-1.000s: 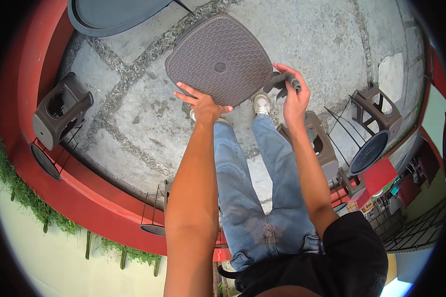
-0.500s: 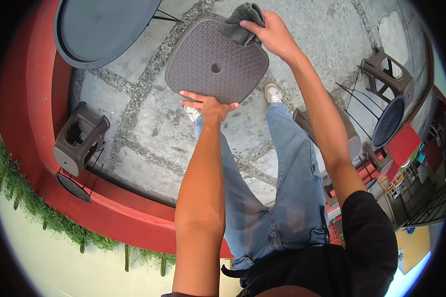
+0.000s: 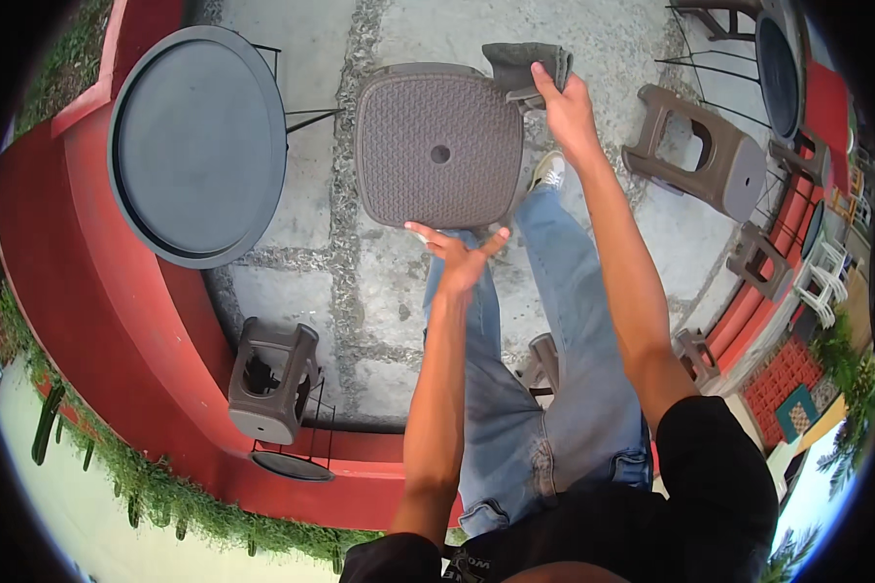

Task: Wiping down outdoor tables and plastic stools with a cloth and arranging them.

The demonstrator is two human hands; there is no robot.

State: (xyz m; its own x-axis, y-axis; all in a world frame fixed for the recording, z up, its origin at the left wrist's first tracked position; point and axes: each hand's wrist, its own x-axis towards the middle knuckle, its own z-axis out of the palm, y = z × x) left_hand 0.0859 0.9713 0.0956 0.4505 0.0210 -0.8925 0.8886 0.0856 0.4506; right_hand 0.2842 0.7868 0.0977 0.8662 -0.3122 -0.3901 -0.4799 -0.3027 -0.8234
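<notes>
A brown plastic stool (image 3: 440,189) stands before me, its square seat woven in texture, with rounded corners and a small round hole in the middle. Fingers spread, my left hand (image 3: 459,264) is at the near edge of the seat; whether the fingertips touch it I cannot tell. A dark grey cloth (image 3: 515,66) is gripped in my right hand (image 3: 569,115), thumb on top, at the far right corner of the seat. Part of the cloth overlaps that corner.
On the left is a round dark tray-topped table (image 3: 199,146) beside a red ledge (image 3: 117,291). Other brown stools stand at the right (image 3: 705,155) and lower left (image 3: 274,379). Another round table (image 3: 780,73) is at the far right. Stone paving (image 3: 292,194) lies underfoot.
My view has turned, so the stool looks squarer and the left table shows whole. The left hand's fingers have drawn back to the seat's edge. The cloth has shifted outward over the far right corner.
</notes>
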